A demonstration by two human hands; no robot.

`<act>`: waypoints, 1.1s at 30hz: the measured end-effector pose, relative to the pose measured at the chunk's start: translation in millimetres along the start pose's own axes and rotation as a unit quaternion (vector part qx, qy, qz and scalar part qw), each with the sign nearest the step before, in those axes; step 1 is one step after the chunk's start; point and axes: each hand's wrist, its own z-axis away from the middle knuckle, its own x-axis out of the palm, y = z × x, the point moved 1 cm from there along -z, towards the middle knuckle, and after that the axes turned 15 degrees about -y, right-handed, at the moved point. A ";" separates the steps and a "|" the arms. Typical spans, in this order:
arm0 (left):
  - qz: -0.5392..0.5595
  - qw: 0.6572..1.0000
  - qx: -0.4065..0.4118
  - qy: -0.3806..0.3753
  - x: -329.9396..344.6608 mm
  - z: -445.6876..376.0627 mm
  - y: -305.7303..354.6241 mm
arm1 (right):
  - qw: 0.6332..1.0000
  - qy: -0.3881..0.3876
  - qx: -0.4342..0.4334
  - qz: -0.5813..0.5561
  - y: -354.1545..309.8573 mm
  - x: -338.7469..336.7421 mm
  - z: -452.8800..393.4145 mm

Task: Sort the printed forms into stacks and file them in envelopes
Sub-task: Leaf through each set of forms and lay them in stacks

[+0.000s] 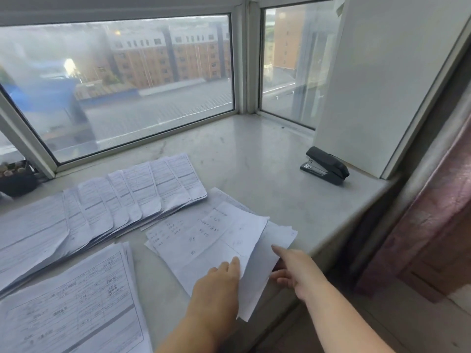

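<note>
A loose pile of printed forms (204, 238) lies on the marble sill, overhanging its front edge. My left hand (219, 286) rests flat on the pile's near part, fingers on the top sheet. My right hand (293, 271) grips the right edge of the lower sheets, thumb on top and fingers underneath. A fanned row of forms (122, 200) spreads across the left of the sill. A squared stack of table forms (76, 309) sits at the near left. No envelope is in view.
A black stapler (325, 165) lies at the right near a white wall panel (377, 80). Windows run along the back. A small potted plant (15, 178) stands at the far left. The sill's front edge (339, 238) drops off on the right.
</note>
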 end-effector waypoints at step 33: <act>0.290 0.941 0.043 0.167 76.7 164.5 -128.5 | 0.936 -0.205 -0.033 0.286 75.4 127.0 84.3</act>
